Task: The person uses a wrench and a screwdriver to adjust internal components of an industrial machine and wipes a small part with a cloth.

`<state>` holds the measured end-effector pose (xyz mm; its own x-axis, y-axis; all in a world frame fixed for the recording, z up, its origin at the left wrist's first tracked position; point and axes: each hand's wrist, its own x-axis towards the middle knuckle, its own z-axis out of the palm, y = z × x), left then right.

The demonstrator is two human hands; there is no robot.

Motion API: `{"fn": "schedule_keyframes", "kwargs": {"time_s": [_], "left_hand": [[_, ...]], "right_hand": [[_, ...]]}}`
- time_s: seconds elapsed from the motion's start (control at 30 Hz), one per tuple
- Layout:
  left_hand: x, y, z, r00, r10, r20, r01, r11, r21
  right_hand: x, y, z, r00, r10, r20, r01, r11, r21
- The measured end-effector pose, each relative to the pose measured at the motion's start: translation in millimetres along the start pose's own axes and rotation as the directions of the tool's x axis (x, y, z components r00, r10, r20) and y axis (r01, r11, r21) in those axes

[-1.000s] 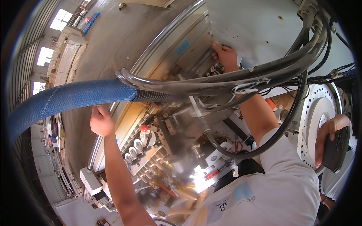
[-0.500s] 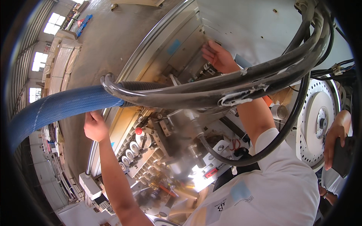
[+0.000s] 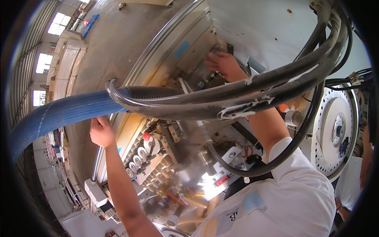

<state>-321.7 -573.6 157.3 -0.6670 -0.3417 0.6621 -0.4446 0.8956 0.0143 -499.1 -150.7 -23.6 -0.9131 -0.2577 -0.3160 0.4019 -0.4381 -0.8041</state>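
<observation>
My left hand [image 3: 102,132] is closed beside the long metal rail [image 3: 103,156] on the machine's edge, just under the blue hose [image 3: 71,107]. The hose hides its fingertips, and what they grip, if anything, I cannot make out. Beyond the thick dark hoses [image 3: 177,106], my right hand [image 3: 226,66] reaches into the machine, close to its inner wall and some small fittings. Its fingers are bent and smeared by motion, so a hold cannot be made out. The dark hoses cover part of that forearm. Below, a red ball knob [image 3: 147,136] stands beside several round white wheels [image 3: 142,153].
A large perforated white disc [image 3: 335,126] stands at the right, with another person's arm [image 3: 367,162] beside it. A dark cable [image 3: 252,173] loops low near my chest. Red-handled scissors [image 3: 247,151] lie inside the machine. Stacked boards [image 3: 65,73] line the far left.
My right hand has shifted slightly left and down, its fingers now more bent. The left hand stays by the rail. At the right, the other person's hand and dark flat object have left view.
</observation>
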Motion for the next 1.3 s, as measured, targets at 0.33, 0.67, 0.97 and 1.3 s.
{"fn": "schedule_keyframes", "kwargs": {"time_s": [0.33,0.67,0.97,1.3], "left_hand": [[0.9,7.1,-0.3,1.000,0.002,-0.016,-0.002,1.000,-0.019],[0.9,8.9,-2.1,1.000,-0.007,0.000,0.007,1.000,-0.028],[-1.1,5.7,-2.2,1.000,0.003,0.008,-0.003,1.000,0.015],[-1.6,5.3,-1.9,1.000,0.003,-0.027,-0.002,0.999,0.046]], "right_hand": [[9.2,2.9,-1.9,0.980,-0.036,-0.195,0.007,0.989,-0.149],[16.6,-17.2,-16.6,0.949,-0.171,-0.265,0.135,0.980,-0.149],[-27.2,-4.7,-17.9,0.863,-0.413,-0.292,0.445,0.894,0.051],[-184.1,12.1,24.6,0.656,-0.740,-0.147,0.672,0.662,-0.333]]}}
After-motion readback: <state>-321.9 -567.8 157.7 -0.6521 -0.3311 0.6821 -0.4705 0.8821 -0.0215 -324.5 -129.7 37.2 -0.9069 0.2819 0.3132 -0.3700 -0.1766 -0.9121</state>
